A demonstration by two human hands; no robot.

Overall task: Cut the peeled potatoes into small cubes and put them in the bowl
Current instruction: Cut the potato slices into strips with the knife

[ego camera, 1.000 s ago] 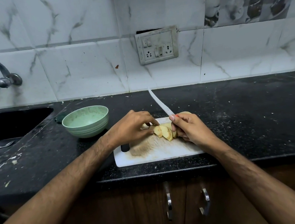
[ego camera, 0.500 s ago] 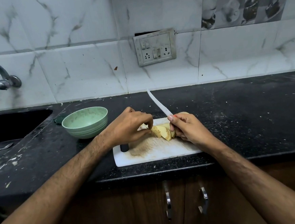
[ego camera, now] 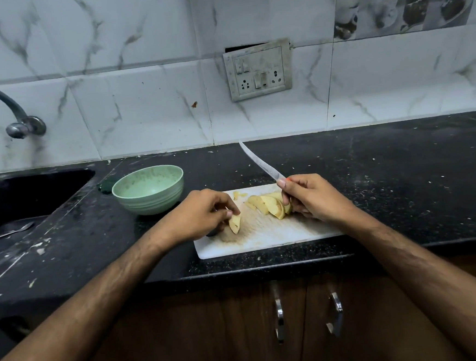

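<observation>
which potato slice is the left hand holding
The lone pale yellow potato slice pinched by the left hand, apart from the fanned slices lying beside the right hand on the white cutting board.

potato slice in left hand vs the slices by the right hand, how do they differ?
The single pale yellow potato slice is pinched by the left hand, set apart at the white cutting board's left; the fanned pile of potato slices leans together beside the right hand, unheld. Both are uncubed and on the board.
</observation>
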